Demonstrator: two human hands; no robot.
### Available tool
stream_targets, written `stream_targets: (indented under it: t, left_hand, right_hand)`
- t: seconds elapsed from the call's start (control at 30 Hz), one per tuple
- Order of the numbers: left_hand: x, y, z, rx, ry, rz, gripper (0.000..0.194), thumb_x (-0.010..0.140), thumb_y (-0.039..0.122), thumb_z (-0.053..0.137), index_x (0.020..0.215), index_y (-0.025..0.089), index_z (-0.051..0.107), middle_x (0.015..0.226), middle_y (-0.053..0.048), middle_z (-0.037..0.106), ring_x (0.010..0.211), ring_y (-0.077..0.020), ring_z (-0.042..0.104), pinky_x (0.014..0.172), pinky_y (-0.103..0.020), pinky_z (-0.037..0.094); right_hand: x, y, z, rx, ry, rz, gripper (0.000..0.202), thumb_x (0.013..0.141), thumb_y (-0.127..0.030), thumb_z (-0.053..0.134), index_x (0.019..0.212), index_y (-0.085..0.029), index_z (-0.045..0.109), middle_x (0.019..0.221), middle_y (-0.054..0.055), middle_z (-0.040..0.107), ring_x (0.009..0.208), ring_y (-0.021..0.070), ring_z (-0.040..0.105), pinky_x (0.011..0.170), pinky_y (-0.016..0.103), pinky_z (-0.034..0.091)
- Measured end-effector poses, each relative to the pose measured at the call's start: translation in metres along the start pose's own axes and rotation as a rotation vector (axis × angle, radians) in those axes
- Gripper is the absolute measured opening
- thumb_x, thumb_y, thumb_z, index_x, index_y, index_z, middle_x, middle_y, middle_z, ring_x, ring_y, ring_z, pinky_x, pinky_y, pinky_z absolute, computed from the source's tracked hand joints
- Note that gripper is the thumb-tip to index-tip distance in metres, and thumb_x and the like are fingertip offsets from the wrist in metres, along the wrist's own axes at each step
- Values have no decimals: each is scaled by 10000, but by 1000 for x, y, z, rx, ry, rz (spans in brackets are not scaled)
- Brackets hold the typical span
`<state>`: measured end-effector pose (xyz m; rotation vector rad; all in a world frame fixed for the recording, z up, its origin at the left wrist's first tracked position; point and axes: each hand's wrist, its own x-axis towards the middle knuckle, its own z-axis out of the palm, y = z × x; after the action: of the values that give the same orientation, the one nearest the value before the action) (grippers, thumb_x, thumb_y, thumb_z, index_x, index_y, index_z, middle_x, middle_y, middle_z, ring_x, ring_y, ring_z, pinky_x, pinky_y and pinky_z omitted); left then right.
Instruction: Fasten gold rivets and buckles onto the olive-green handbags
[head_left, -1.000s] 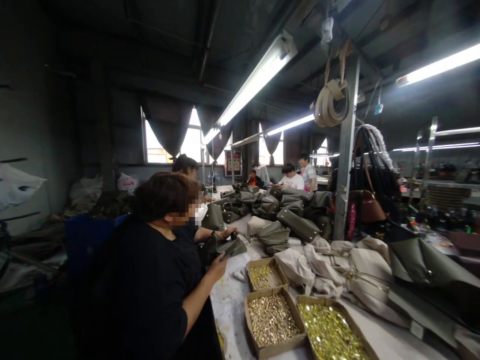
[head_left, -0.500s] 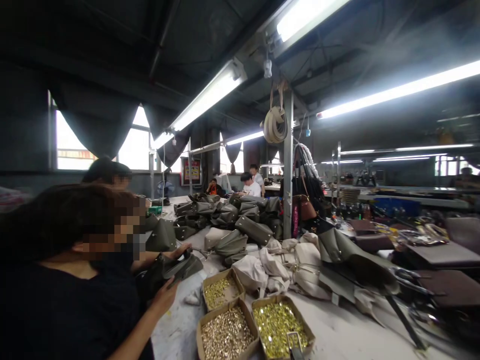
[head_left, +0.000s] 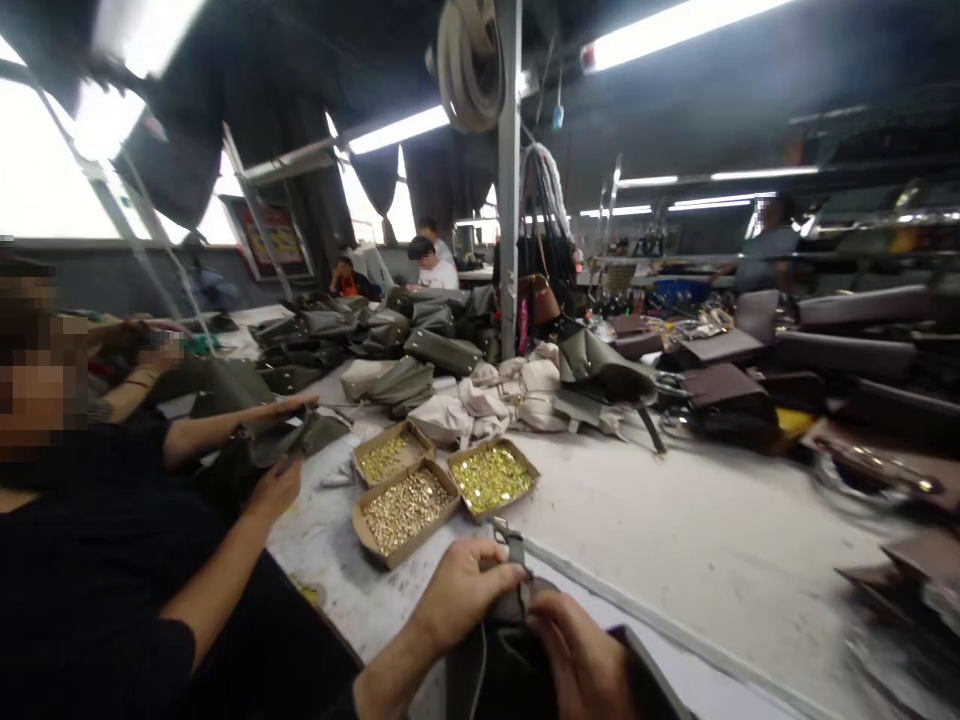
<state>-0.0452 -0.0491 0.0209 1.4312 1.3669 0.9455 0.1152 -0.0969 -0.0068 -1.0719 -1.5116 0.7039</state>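
At the bottom centre, a dark olive bag [head_left: 510, 670] is held between my two hands. My left hand [head_left: 461, 590] is closed on the bag's top edge, its thumb pressed beside a short strap [head_left: 514, 548] that ends in a metal buckle. My right hand [head_left: 581, 650] grips the same edge from the other side, fingers curled and slightly blurred. Beyond my hands sit cardboard trays of small metal fittings: a yellow-gold lot in the right tray [head_left: 531, 490], a paler gold lot in the front tray [head_left: 421, 545], and more in the back tray [head_left: 421, 442].
A co-worker [head_left: 120, 540] at my left handles another olive bag [head_left: 319, 430]. Cream pieces [head_left: 442, 418] and a pile of olive bags [head_left: 442, 350] lie behind the trays, near a metal post [head_left: 509, 200]. Brown bags [head_left: 727, 400] cover the table's right side.
The view has tipped downward and turned right. My hands and the bag have come into view; earlier only the buckle showed at the bottom edge. The co-worker appears further left.
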Motion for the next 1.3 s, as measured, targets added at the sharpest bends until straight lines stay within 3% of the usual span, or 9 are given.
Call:
stream_targets:
  t: [0.07, 0.27, 0.47, 0.87, 1.3]
  left_hand:
    - [3, 1, -2, -40, -34, -44, 299, 748, 419, 729, 683, 133, 673, 607, 24, 541, 606, -121, 460, 565, -228, 359]
    - [11, 4, -5, -144, -109, -122, 334, 741, 452, 752, 715, 125, 686, 619, 18, 563, 594, -117, 457, 537, -212, 351]
    - [9, 2, 0, -152, -147, -137, 323, 755, 452, 723, 752, 129, 712, 688, -13, 623, 651, -144, 516, 585, -233, 406]
    - [13, -6, 11, -229, -107, -194, 352, 733, 466, 726, 768, 116, 718, 684, -29, 638, 652, -139, 498, 594, -232, 401]
    - [7, -8, 29, -238, -71, -151, 309, 760, 449, 697, 730, 141, 699, 656, -15, 618, 618, -137, 500, 565, -227, 397]
  right_hand:
    - [2, 6, -5, 7, -88, -45, 165, 999, -294, 572, 901, -249, 697, 749, -13, 684, 685, 165, 666, 665, 235, 519]
    - [5, 5, -13, -2, -117, 4, 160, 1013, -184, 532, 997, -246, 678, 878, -2, 704, 790, 155, 672, 723, 225, 496]
    - [8, 7, -12, -80, -17, -21, 160, 967, -162, 596, 916, -249, 720, 903, 24, 569, 810, 169, 592, 676, 246, 477]
    - [10, 18, -16, -144, -42, -22, 168, 930, -109, 634, 895, -239, 734, 874, 17, 584, 817, 171, 582, 696, 265, 476]
    - [8, 31, -25, -3, 3, 18, 184, 907, -138, 683, 913, -286, 793, 866, 9, 592, 811, 170, 603, 684, 267, 494]
